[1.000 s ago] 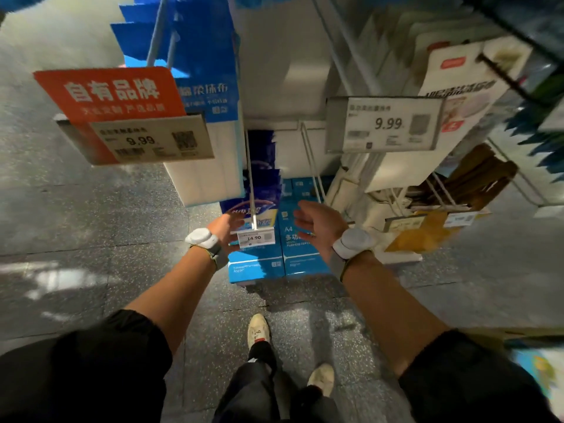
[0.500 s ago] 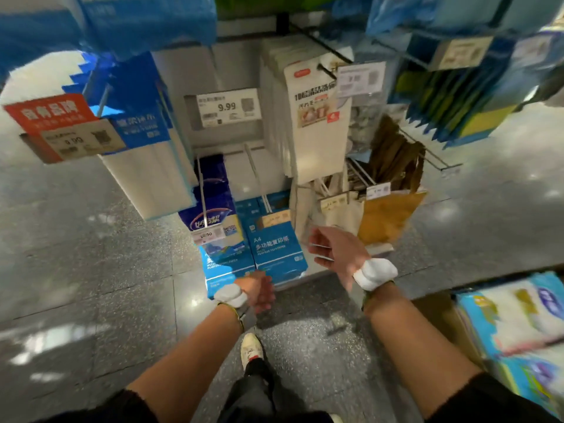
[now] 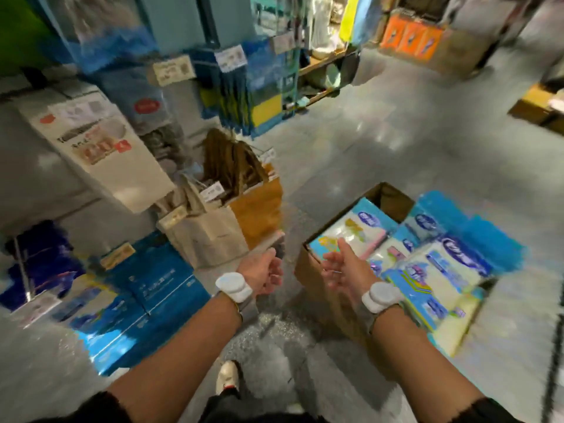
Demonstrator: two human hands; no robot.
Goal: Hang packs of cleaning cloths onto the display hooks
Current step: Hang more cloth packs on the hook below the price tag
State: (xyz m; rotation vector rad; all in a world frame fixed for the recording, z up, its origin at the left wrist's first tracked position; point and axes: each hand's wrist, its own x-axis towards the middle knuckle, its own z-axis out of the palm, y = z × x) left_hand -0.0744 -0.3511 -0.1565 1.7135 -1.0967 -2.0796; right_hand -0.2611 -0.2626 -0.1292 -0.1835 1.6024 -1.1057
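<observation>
Grey shop floor point(image 3: 381, 154), hanging goods point(image 3: 262, 74) at 12 o'clock, all smeared by motion.
Writing on the price tags point(image 3: 173, 70) and packs is too blurred to read; at 4 o'clock an open cardboard box point(image 3: 309, 279) holds the packs of cleaning cloths point(image 3: 442, 270), blue, white and pink, with blue oval logos; blue cartons point(image 3: 158, 285) lie at 8 o'clock; right hand point(image 3: 345, 270), fingers loose and empty, is over the box's near corner; left hand point(image 3: 264, 274) at 6 o'clock, loosely curled, holds nothing.
</observation>
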